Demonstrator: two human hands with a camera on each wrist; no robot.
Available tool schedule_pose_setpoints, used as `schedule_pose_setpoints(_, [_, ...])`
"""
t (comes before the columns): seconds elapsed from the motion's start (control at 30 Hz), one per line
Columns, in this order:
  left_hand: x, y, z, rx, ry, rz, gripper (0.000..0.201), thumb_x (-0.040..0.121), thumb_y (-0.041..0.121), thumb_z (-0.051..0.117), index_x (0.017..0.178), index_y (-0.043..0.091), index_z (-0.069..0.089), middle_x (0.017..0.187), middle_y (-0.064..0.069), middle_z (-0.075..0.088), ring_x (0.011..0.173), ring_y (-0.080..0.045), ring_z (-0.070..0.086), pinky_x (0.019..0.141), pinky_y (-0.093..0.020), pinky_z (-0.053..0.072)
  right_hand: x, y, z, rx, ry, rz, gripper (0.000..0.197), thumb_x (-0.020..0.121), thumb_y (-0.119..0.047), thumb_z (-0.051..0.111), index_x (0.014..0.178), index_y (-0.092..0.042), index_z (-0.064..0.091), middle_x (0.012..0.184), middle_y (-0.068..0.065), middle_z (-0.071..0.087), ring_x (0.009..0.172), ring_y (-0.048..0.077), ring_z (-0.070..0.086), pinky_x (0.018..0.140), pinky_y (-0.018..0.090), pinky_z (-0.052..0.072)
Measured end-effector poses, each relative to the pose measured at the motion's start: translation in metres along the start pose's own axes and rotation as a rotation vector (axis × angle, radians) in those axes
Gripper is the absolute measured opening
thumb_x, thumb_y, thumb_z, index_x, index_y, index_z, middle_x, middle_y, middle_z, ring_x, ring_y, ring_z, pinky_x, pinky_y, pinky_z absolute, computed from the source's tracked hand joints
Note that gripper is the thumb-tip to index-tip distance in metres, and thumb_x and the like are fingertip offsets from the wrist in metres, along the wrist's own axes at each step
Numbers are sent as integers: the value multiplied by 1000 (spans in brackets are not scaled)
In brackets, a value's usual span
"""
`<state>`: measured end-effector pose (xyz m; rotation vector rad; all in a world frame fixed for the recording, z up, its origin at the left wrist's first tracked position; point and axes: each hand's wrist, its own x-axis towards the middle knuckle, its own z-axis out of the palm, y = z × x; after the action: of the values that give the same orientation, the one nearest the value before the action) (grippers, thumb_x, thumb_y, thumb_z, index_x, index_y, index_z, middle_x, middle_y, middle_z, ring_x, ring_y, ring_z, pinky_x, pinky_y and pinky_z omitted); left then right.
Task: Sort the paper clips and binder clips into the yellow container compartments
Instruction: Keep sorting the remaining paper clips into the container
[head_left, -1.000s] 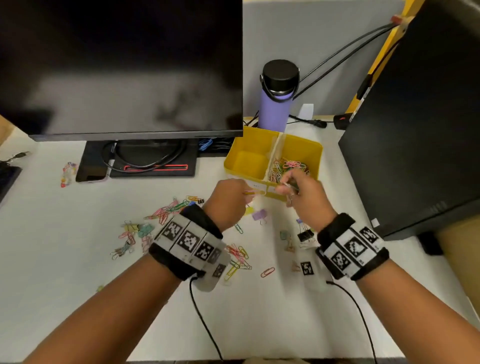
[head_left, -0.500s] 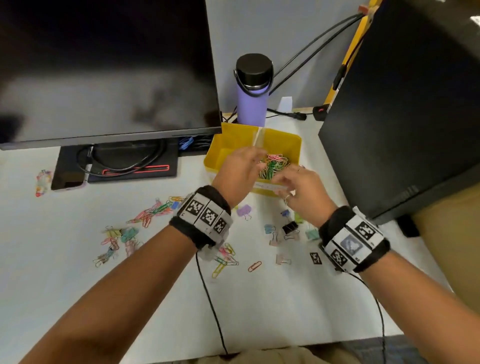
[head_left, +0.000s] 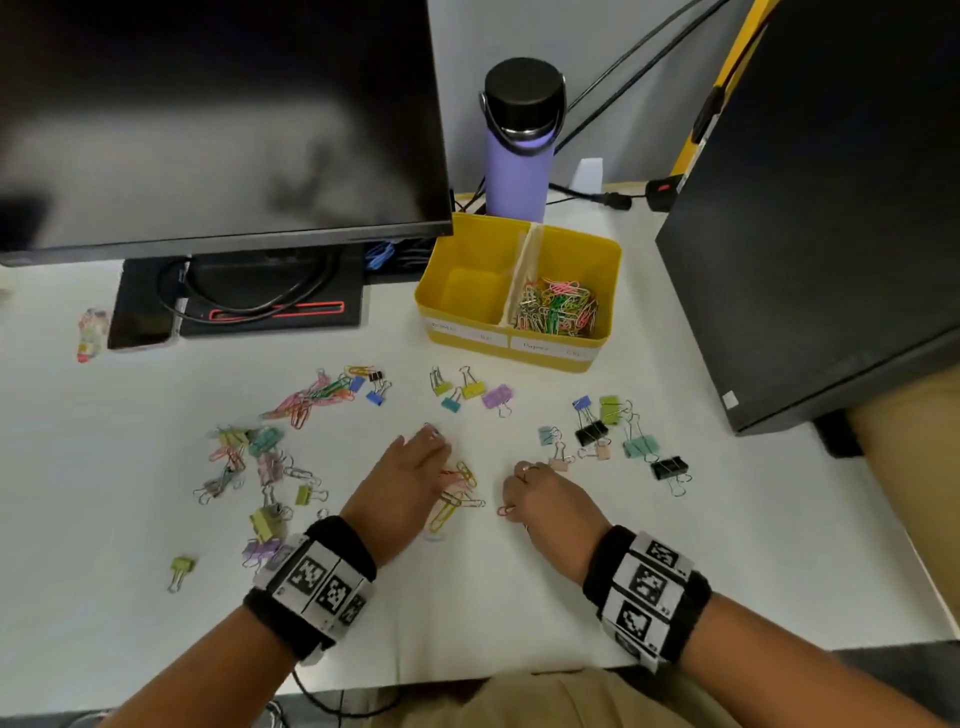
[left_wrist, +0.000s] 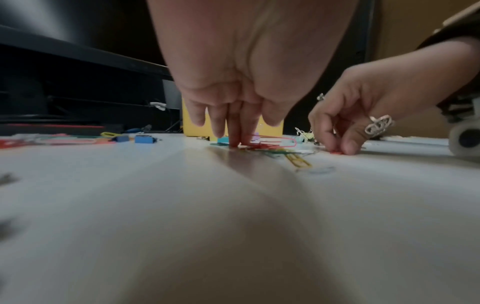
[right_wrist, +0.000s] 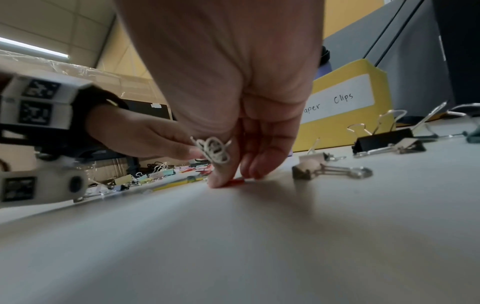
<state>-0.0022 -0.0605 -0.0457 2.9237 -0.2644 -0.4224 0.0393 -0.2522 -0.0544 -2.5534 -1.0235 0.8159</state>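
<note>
Desk (head_left: 519, 597) is white, with clips scattered across it. Far left: phone (head_left: 140, 322) beside monitor stand (head_left: 270, 296), under a dark monitor (head_left: 208, 119). Loose mixed pile of binder clips and paper clips (head_left: 260, 467) lies left of the hands; one green binder clip (head_left: 179, 569) sits alone near the front edge. Left hand (head_left: 408, 478) is on the desk, fingers straight and pointing down, fingertips (left_wrist: 235, 142) pressing on a small bunch of paper clips (head_left: 457, 491); nothing gripped. Right hand (head_left: 545, 501), ring on one finger, is just right of that bunch, thumb and fingers curled, pinching a red paper clip (right_wrist: 235, 182) that lies flat on the desk. Yellow container (head_left: 519, 353) stands behind the hands, well apart from them; left compartment shows only bare yellow floor, right compartment holds a heap of coloured paper clips (head_left: 556, 312), label there reads "Clips". Purple bottle (head_left: 519, 156) with black lid stands behind the container. Right of the hands: group of binder clips (head_left: 613, 436), black, teal, green, beige. Big black box (head_left: 821, 208) stands at far right.
</note>
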Motion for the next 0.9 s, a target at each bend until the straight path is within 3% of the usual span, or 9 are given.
schedule_pose_setpoints(0.07, [-11, -3, 4, -204, -52, -61, 74, 75, 53, 27, 127, 7, 53, 132, -7, 54, 126, -22, 49, 106, -32, 43, 3, 1, 1, 28, 52, -8, 21, 90, 2, 44, 108, -1, 54, 122, 17, 48, 115, 28, 46, 90, 33, 43])
schedule_pose_setpoints(0.17, [-26, 3, 10, -326, -121, -150, 102, 62, 72, 34, 143, 10, 31, 147, -6, 34, 138, -21, 30, 113, -23, 21, 13, -6, -2, 114, 95, -50, 46, 86, 2, 51, 130, -3, 40, 136, 15, 39, 125, 28, 37, 105, 30, 31])
schedule_pose_setpoints(0.27, [-33, 15, 25, -298, -17, -237, 74, 74, 40, 70, 132, 1, 47, 128, -15, 53, 121, -32, 50, 102, -30, 40, 26, -18, -4, 122, 40, -90, 66, 85, 0, 56, 142, -6, 23, 151, 15, 23, 139, 27, 20, 115, 31, 18])
schedule_pose_setpoints(0.33, [-35, 17, 30, -289, 93, -311, 56, 67, 17, 80, 115, -3, 61, 102, -18, 65, 94, -36, 63, 80, -35, 53, 34, -24, -3, 105, -24, -133, 74, 85, -4, 58, 145, -12, 16, 156, 10, 11, 144, 25, 8, 119, 33, 13])
schedule_pose_setpoints(0.4, [-38, 16, 33, -302, 180, -345, 49, 57, 7, 85, 101, -4, 68, 83, -16, 66, 75, -33, 65, 64, -32, 53, 37, -28, -2, 16, -100, -177, 71, 86, -5, 56, 145, -16, 17, 157, 7, 7, 145, 25, 4, 119, 37, 14])
schedule_pose_setpoints(0.63, [-43, 7, 42, -372, 185, -422, 34, 73, -1, 71, 106, -7, 65, 106, -23, 58, 96, -35, 57, 77, -21, 40, 29, -23, -11, -284, -173, -193, 45, 91, 5, 35, 134, -5, 39, 148, 14, 33, 137, 26, 27, 108, 39, 32])
schedule_pose_setpoints(0.77, [-45, -3, 39, -477, 222, -523, 25, 87, -2, 53, 101, -22, 49, 76, -17, 48, 65, -26, 51, 59, -13, 40, 25, -27, -17, -324, -118, -193, 43, 85, 10, 36, 125, -1, 47, 131, 18, 47, 123, 30, 39, 94, 39, 40])
schedule_pose_setpoints(0.83, [-44, -4, 38, -496, 238, -497, 14, 81, -7, 57, 92, -14, 62, 76, -12, 58, 69, -17, 53, 59, -8, 32, 26, -29, -20, -322, -87, -198, 41, 83, 13, 36, 120, 0, 50, 125, 20, 49, 119, 31, 42, 86, 41, 44])
schedule_pose_setpoints(0.9, [-44, -4, 32, -416, 213, -457, 11, 79, -6, 60, 82, 0, 69, 80, -7, 64, 73, -19, 55, 58, -12, 31, 28, -29, -20, -310, -71, -208, 40, 81, 15, 38, 116, 1, 51, 122, 21, 50, 115, 33, 46, 83, 41, 45])
